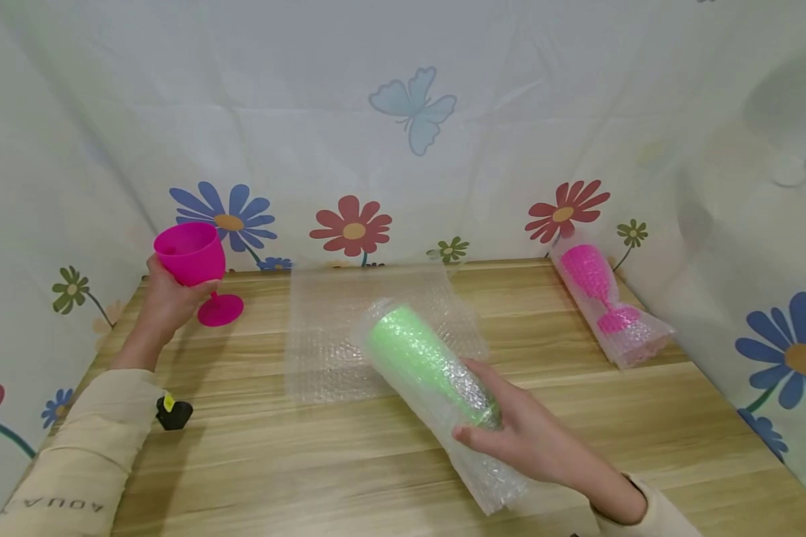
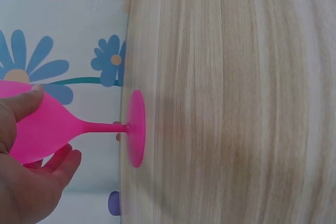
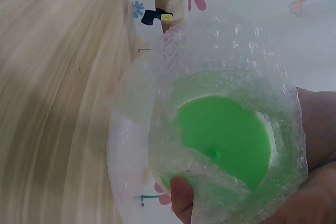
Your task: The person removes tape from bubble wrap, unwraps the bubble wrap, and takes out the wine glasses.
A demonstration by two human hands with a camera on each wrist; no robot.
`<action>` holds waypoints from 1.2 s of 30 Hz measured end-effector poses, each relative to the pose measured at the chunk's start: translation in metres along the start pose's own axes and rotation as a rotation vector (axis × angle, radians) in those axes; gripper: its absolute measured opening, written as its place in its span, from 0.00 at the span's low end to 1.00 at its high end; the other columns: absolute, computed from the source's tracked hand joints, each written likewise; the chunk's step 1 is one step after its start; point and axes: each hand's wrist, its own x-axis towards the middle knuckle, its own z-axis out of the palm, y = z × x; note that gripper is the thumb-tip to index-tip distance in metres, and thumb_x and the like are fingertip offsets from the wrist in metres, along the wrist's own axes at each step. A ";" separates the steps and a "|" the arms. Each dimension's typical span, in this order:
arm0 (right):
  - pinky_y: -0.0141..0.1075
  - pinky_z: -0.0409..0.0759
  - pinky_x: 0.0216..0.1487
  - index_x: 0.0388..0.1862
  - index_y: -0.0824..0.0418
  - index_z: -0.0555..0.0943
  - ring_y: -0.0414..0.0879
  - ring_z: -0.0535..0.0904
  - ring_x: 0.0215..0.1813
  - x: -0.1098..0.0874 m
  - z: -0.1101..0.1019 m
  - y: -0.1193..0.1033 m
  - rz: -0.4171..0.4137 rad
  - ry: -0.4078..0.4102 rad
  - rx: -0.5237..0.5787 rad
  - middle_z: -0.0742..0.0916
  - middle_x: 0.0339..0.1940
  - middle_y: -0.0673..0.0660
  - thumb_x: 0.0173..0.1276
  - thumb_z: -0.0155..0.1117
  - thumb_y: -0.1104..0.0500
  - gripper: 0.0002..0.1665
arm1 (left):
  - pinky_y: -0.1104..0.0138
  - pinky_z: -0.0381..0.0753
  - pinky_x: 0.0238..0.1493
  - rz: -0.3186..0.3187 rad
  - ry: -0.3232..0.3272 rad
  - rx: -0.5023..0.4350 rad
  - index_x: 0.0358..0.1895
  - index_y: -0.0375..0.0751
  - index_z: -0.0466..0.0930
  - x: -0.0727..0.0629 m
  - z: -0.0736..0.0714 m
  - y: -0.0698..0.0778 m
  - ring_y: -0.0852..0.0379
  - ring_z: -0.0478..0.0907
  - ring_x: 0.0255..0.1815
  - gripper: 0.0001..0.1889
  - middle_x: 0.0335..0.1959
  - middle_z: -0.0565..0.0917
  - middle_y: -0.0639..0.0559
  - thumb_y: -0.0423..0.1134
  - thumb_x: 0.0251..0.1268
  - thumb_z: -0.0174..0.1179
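Observation:
At the far left of the table, my left hand (image 1: 175, 298) grips a pink goblet (image 1: 198, 253) round its bowl. The left wrist view shows the goblet's stem and round foot (image 2: 137, 128) upright at the table surface, thumb and fingers on either side of the bowl. My right hand (image 1: 520, 429) holds a green goblet (image 1: 419, 350) wrapped in bubble wrap (image 1: 443, 447), tilted above the table with its bowl pointing away to the left. In the right wrist view the green foot (image 3: 226, 140) shows through the open end of the wrap, my thumb against its edge.
A flat sheet of bubble wrap (image 1: 336, 335) lies at the back middle of the wooden table (image 1: 275, 462). A pink goblet in bubble wrap (image 1: 594, 291) lies on its side at the back right. Flower-printed curtains (image 1: 497, 149) stand along the back and sides.

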 end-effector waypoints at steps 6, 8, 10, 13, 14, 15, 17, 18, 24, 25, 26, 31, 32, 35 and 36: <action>0.61 0.66 0.72 0.83 0.58 0.58 0.59 0.64 0.77 -0.002 0.008 -0.002 -0.050 -0.106 0.028 0.68 0.79 0.62 0.73 0.66 0.41 0.49 | 0.36 0.67 0.70 0.002 0.004 0.005 0.80 0.36 0.28 0.000 0.000 0.000 0.28 0.52 0.77 0.53 0.79 0.51 0.29 0.37 0.70 0.64; 0.60 0.67 0.72 0.84 0.57 0.56 0.57 0.63 0.78 -0.003 0.011 -0.002 -0.056 -0.149 0.036 0.67 0.80 0.60 0.75 0.64 0.40 0.48 | 0.35 0.66 0.69 0.003 0.002 0.004 0.80 0.36 0.28 0.000 0.000 0.000 0.27 0.52 0.77 0.53 0.79 0.51 0.28 0.37 0.70 0.64; 0.57 0.68 0.72 0.85 0.53 0.55 0.54 0.62 0.78 -0.003 0.014 -0.002 -0.056 -0.190 0.054 0.66 0.81 0.56 0.76 0.63 0.39 0.48 | 0.35 0.66 0.69 0.004 0.001 0.006 0.80 0.36 0.28 0.001 0.000 -0.001 0.27 0.52 0.77 0.53 0.79 0.51 0.28 0.37 0.70 0.64; 0.48 0.76 0.67 0.85 0.44 0.54 0.49 0.65 0.76 -0.005 0.017 -0.003 -0.051 -0.254 0.084 0.66 0.81 0.49 0.76 0.61 0.38 0.46 | 0.35 0.66 0.69 0.001 0.000 0.008 0.80 0.36 0.28 0.001 0.000 -0.001 0.27 0.52 0.77 0.53 0.78 0.51 0.28 0.38 0.70 0.64; 0.45 0.77 0.65 0.84 0.41 0.53 0.48 0.67 0.75 -0.005 0.017 -0.003 -0.052 -0.277 0.095 0.66 0.80 0.47 0.76 0.61 0.38 0.45 | 0.35 0.66 0.69 -0.001 0.000 0.008 0.80 0.36 0.28 0.001 0.000 -0.001 0.27 0.52 0.77 0.53 0.78 0.51 0.28 0.38 0.70 0.64; 0.42 0.78 0.64 0.84 0.39 0.53 0.47 0.68 0.73 -0.006 0.018 -0.003 -0.053 -0.300 0.107 0.66 0.80 0.45 0.76 0.61 0.37 0.45 | 0.35 0.66 0.69 -0.003 0.000 0.008 0.80 0.36 0.28 0.001 0.000 -0.001 0.27 0.52 0.77 0.53 0.78 0.51 0.28 0.38 0.70 0.64; 0.40 0.78 0.63 0.84 0.36 0.52 0.45 0.70 0.70 -0.007 0.019 -0.003 -0.067 -0.342 0.119 0.67 0.79 0.44 0.76 0.61 0.37 0.45 | 0.35 0.66 0.70 -0.010 0.002 0.012 0.80 0.36 0.28 0.001 0.000 -0.002 0.27 0.52 0.77 0.53 0.78 0.51 0.28 0.39 0.70 0.65; 0.39 0.78 0.63 0.84 0.35 0.51 0.44 0.70 0.68 -0.007 0.020 -0.003 -0.078 -0.360 0.122 0.68 0.78 0.44 0.76 0.61 0.37 0.45 | 0.35 0.66 0.70 -0.012 0.002 0.011 0.80 0.36 0.28 0.001 0.000 -0.002 0.27 0.52 0.77 0.53 0.78 0.51 0.28 0.39 0.70 0.65; 0.41 0.70 0.72 0.85 0.41 0.50 0.42 0.67 0.72 -0.008 0.029 -0.002 -0.177 -0.436 0.092 0.66 0.80 0.46 0.77 0.59 0.39 0.46 | 0.35 0.66 0.69 -0.024 -0.001 0.015 0.80 0.36 0.27 0.001 -0.001 0.000 0.27 0.51 0.78 0.53 0.79 0.50 0.27 0.39 0.71 0.64; 0.41 0.68 0.73 0.85 0.42 0.49 0.42 0.66 0.74 -0.008 0.032 -0.001 -0.191 -0.445 0.088 0.66 0.80 0.47 0.77 0.60 0.39 0.46 | 0.35 0.66 0.69 -0.025 -0.002 0.016 0.80 0.36 0.27 0.001 -0.001 0.000 0.27 0.51 0.78 0.53 0.79 0.50 0.28 0.39 0.71 0.64; 0.41 0.69 0.74 0.86 0.44 0.49 0.42 0.66 0.74 -0.008 0.034 0.000 -0.208 -0.453 0.079 0.66 0.80 0.47 0.77 0.60 0.39 0.47 | 0.35 0.66 0.69 -0.024 -0.003 0.014 0.80 0.36 0.27 0.001 0.000 0.000 0.27 0.51 0.78 0.53 0.79 0.50 0.28 0.38 0.71 0.64; 0.38 0.72 0.70 0.85 0.46 0.49 0.39 0.69 0.68 -0.004 0.045 0.003 -0.262 -0.492 0.079 0.68 0.78 0.47 0.76 0.61 0.41 0.48 | 0.35 0.66 0.70 -0.020 -0.009 0.011 0.80 0.37 0.27 0.001 0.000 0.000 0.27 0.51 0.78 0.53 0.79 0.50 0.27 0.39 0.71 0.64; 0.38 0.73 0.69 0.86 0.46 0.49 0.38 0.70 0.68 -0.003 0.047 0.004 -0.269 -0.498 0.081 0.68 0.78 0.47 0.76 0.61 0.41 0.48 | 0.35 0.65 0.70 -0.020 -0.010 0.011 0.80 0.37 0.27 0.001 0.000 0.000 0.27 0.51 0.78 0.53 0.79 0.50 0.27 0.39 0.71 0.64; 0.38 0.72 0.70 0.86 0.46 0.48 0.38 0.69 0.69 -0.001 0.052 0.004 -0.282 -0.503 0.077 0.68 0.78 0.47 0.76 0.61 0.41 0.48 | 0.34 0.66 0.69 -0.022 -0.013 0.007 0.80 0.37 0.26 0.001 0.000 0.000 0.27 0.51 0.78 0.54 0.79 0.50 0.27 0.39 0.71 0.64; 0.39 0.71 0.71 0.86 0.46 0.48 0.39 0.69 0.70 0.000 0.054 0.004 -0.286 -0.500 0.069 0.68 0.78 0.47 0.76 0.61 0.40 0.49 | 0.34 0.66 0.69 -0.026 -0.014 0.009 0.80 0.37 0.26 0.001 0.000 0.000 0.27 0.51 0.78 0.54 0.79 0.49 0.28 0.40 0.71 0.64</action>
